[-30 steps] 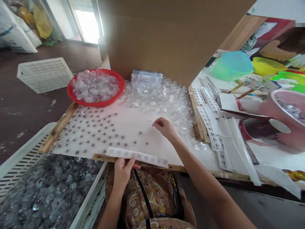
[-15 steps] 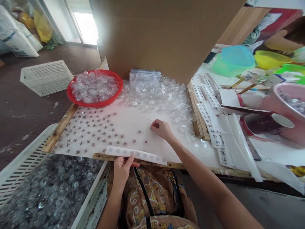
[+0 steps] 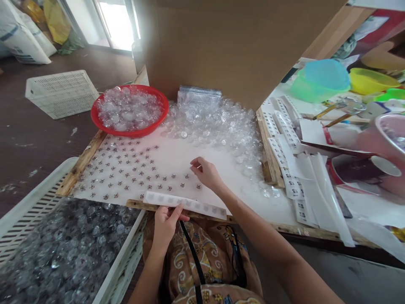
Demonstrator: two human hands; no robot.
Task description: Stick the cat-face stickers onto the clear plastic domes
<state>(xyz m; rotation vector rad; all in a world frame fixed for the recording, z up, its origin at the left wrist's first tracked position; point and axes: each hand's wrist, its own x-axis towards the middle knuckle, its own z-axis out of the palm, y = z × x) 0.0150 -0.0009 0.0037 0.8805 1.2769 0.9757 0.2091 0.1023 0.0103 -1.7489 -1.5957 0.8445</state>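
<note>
With the left hand (image 3: 167,219), pinches the lower edge of a long, narrow white paper strip (image 3: 186,204), thumb on top, fingers curled underneath. With the right hand (image 3: 205,173), curls thumb and forefinger close together, palm down, above the white flat work surface (image 3: 177,158); cannot tell whether pressing the tips together or gripping something small.

Strip: along the rough wooden front rail (image 3: 139,205), partly over it, right end lower than left; pale grey shapes in a row along its length. Just beyond, small dark printed figures (image 3: 127,175), spread in loose rows from the left side to just below the right fingertips.

Room for moving: the white stretch ahead of the right fingers, up to a glossy heap of clear round plastic pieces (image 3: 218,122). Edges: a wooden batten (image 3: 82,162) at left, a thicker wooden block (image 3: 272,158) at right, a tall brown cardboard panel (image 3: 234,46) behind the heap. At the far left corner, a round red plastic basin (image 3: 133,134), piled with more clear pieces; below, at near left, a slotted white plastic crate (image 3: 41,192), filled likewise.

Labels: right of the block, white sheets with dark printed figures (image 3: 283,169); on the white sacks (image 3: 23,38) at far left, dark print too small to read.
</note>
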